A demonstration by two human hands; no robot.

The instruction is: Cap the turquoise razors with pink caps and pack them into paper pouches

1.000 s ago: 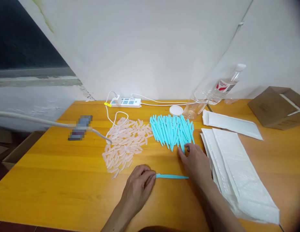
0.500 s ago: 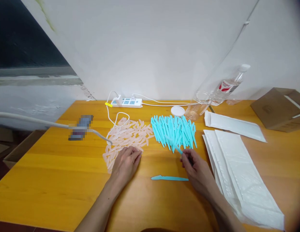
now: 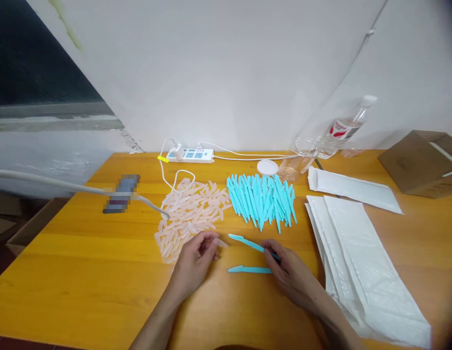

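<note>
Slim turquoise plastic razor (image 3: 248,242) pinched at its handle end, small translucent pink plastic cap (image 3: 221,243) pinched opposite it.

Lifted just off the yellow wooden desk (image 3: 83,253), in front of the heap of turquoise razors (image 3: 261,199), tilted with the blade tip pointing left toward the cap. Held by the right hand (image 3: 289,272), palm down, fingers closed on the handle, forearm running in from the lower right. Left hand (image 3: 195,260) just in front of the heap of pink caps (image 3: 191,211), knuckles up, thumb and forefinger shut on the one cap, its end close to the blade tip but apart. Second turquoise razor (image 3: 250,269) flat on the desk, nearer than the heap and just below the held one, between both hands.
</note>
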